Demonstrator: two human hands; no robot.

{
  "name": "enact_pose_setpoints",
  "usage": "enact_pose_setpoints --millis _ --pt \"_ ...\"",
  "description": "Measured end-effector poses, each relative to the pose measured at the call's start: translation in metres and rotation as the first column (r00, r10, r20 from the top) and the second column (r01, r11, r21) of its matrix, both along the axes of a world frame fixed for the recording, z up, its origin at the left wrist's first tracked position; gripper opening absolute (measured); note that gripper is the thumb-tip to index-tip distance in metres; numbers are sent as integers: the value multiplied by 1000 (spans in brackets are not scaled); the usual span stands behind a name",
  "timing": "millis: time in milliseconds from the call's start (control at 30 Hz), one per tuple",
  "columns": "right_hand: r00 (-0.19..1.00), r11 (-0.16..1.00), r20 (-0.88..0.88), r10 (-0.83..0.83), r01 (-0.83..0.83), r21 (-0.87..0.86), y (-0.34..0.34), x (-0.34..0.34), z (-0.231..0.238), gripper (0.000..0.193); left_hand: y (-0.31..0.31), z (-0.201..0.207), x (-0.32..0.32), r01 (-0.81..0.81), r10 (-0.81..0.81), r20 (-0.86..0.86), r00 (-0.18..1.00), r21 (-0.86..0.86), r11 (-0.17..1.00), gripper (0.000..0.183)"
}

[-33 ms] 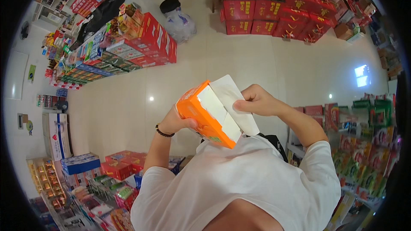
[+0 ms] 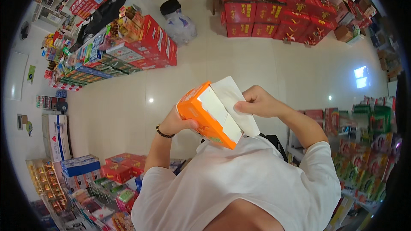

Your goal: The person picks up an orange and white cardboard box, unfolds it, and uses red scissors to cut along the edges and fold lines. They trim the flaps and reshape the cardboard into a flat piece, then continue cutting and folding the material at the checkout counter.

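Observation:
In front of my chest I hold an orange cardboard box, tilted, with printed sides. My left hand, with a dark bead bracelet on its wrist, grips the box's left side, thumb across the front. The box's top lid is swung up, showing its white inside. My right hand pinches that lid between thumb and bent fingers. White inner flaps cover the box's opening, so its contents are hidden.
Red gift boxes are stacked at the far right. A counter with stacked cartons stands at the far left, beside a clear plastic bag. Shelves of packaged goods flank me on the right; more boxes sit at near left.

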State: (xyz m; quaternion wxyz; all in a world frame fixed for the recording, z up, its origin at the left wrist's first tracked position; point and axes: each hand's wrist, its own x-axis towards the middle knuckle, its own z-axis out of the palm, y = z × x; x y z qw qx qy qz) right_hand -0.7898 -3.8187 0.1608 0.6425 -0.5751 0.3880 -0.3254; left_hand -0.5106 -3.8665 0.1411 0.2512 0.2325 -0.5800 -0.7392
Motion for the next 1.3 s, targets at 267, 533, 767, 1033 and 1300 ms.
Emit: enact_pose_setpoints --millis 267,533,767,1033,1300 --pt "911 685 -323 -256 -65 -726 -209 -1 20 30 -193 25 -14 -26 38 104 994 -118 993 49" --pt "896 550 -297 -330 -73 -832 -378 -15 -10 14 -374 10 -57 4 92 -154 984 531 847 47" --pt "884 396 -318 -342 -171 -902 -561 -59 1 40 -523 19 -121 -284 343 -52 938 452 846 34" --pt "926 585 -311 -212 -135 -800 -727 -86 -2 48 -666 19 -148 -441 478 -32 878 332 834 22" --pt "830 418 -431 -355 -271 -867 -878 -94 3 40 -813 12 -150 -395 471 -41 881 482 782 25"
